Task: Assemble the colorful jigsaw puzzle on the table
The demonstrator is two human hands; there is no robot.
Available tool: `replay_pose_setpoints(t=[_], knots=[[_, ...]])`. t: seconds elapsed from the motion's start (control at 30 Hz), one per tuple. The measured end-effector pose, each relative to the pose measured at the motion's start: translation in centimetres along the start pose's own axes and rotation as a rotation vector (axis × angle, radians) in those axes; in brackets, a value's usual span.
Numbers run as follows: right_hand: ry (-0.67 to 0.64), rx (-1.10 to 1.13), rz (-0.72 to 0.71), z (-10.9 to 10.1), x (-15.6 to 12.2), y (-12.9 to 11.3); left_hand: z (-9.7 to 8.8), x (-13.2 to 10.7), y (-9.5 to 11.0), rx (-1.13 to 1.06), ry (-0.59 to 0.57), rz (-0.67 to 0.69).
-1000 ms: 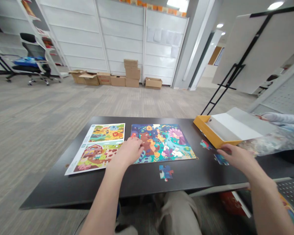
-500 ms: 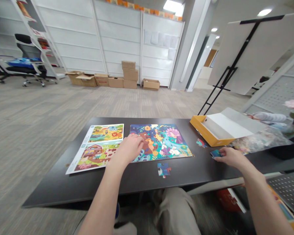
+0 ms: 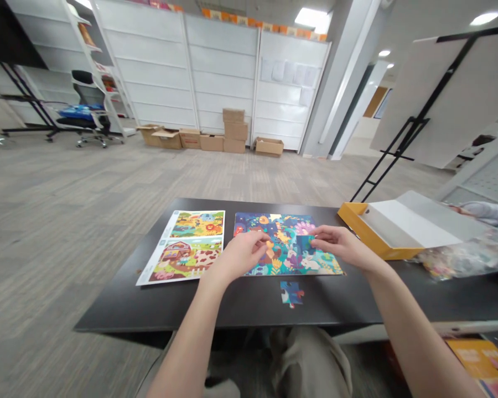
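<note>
A blue jigsaw puzzle piece [image 3: 304,245] is pinched between the fingertips of my right hand [image 3: 336,243]. It is held above the right half of the colourful animal puzzle board [image 3: 280,265]. My left hand [image 3: 243,254] hovers over the board's left part, thumb and fingers apart, with nothing visible in it. Both hands cover some of the picture, which shows rabbits, plants and other animals. One loose puzzle piece [image 3: 291,293], blue with a bit of red, lies on the dark table in front of the board.
A printed sheet [image 3: 182,243] with two farm and savanna pictures lies left of the board. At the right stand an open yellow box [image 3: 382,237] and a clear plastic bag of pieces [image 3: 452,257]. The dark table's front edge [image 3: 249,326] runs above my knees.
My right hand has carried the blue puzzle piece from the table's right side leftward over the board. My left hand has lifted slightly off the board. The camera view has turned left.
</note>
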State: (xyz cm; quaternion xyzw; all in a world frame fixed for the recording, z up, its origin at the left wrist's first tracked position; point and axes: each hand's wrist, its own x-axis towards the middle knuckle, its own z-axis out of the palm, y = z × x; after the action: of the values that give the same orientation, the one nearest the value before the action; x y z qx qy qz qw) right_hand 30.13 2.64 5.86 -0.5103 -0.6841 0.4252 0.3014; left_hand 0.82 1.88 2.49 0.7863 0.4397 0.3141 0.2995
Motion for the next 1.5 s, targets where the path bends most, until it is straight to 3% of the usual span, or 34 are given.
replay_pose_setpoints(t=[0.17, 0.33, 0.53, 0.67, 0.9, 1.17, 1.5], knots=[[-0.178, -0.03, -0.13, 3.2, 4.2, -1.4, 0.5, 0.3, -0.2, -0.24, 0.059, -0.029], [-0.295, 0.007, -0.244, 5.3, 7.4, -1.1, 0.2, 0.4, -0.4, -0.261, 0.078, -0.032], [-0.191, 0.282, -0.196, 6.6, 8.6, 0.6, -0.5, 0.8, -1.0, -0.351, 0.215, -0.134], [-0.2, 0.336, -0.185, 6.9, 8.4, 1.1, -0.4, 1.2, -1.1, -0.419, 0.295, -0.186], [-0.075, 0.364, -0.178, 7.4, 8.3, 1.1, 0.0, 1.3, -0.9, -0.435, 0.326, -0.241], [-0.144, 0.41, -0.144, 8.3, 7.9, 0.8, 0.1, 1.7, -1.9, -0.373, 0.445, -0.23], [0.08, 0.413, -0.188, 8.3, 8.2, 0.7, -0.3, 1.6, -1.4, -0.393, 0.344, -0.249]])
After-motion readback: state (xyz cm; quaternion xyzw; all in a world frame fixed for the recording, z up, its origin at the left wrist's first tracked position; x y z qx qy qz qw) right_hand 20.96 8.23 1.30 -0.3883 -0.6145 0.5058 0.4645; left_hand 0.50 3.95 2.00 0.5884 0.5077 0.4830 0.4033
